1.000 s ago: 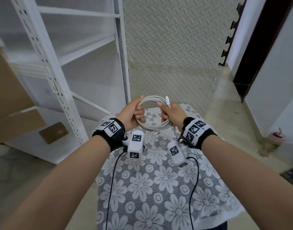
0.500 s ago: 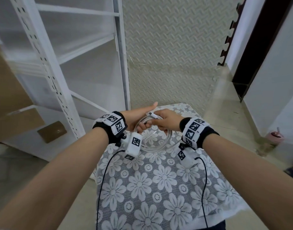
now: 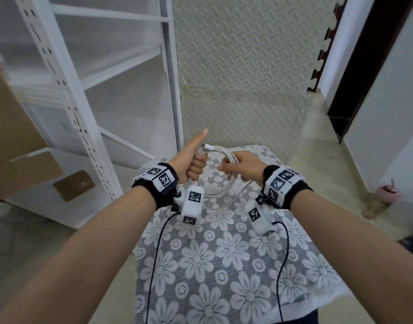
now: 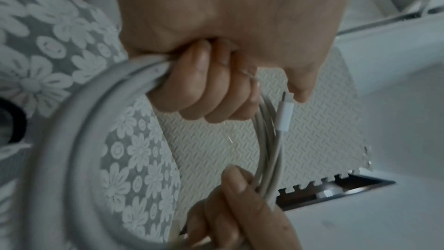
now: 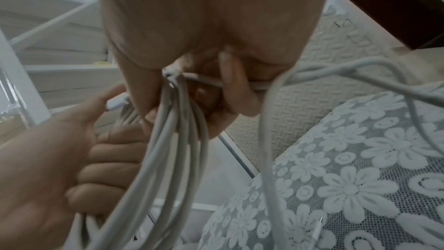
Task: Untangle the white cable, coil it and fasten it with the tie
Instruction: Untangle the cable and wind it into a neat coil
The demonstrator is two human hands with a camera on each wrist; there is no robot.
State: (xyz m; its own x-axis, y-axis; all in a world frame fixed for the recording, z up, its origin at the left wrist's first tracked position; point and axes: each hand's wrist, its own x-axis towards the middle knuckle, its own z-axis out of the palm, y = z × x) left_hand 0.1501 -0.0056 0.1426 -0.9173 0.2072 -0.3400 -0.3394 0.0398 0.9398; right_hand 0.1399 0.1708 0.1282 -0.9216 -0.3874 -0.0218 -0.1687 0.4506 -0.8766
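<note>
The white cable (image 3: 220,191) is wound into a round coil of several loops and held in the air above the far end of the table. My left hand (image 3: 193,165) grips the coil's left side in a fist, thumb pointing straight up. My right hand (image 3: 240,166) grips the right side, fingers curled round the bundled loops (image 5: 173,140). One white plug end (image 3: 208,146) sticks out at the top of the coil beside the left thumb, also seen as the plug (image 4: 284,115). A loose strand (image 5: 269,140) hangs past the right hand. No tie is visible.
The table carries a grey cloth with white lace flowers (image 3: 224,265). White metal shelving (image 3: 84,113) stands at the left with cardboard boxes (image 3: 18,148). A textured foam mat (image 3: 243,78) covers the floor beyond. A pink cup (image 3: 387,192) sits on the floor at right.
The coil has been lifted and turned upright from lying low over the cloth. My left thumb has straightened upward, and the plug end now lies at the coil's top.
</note>
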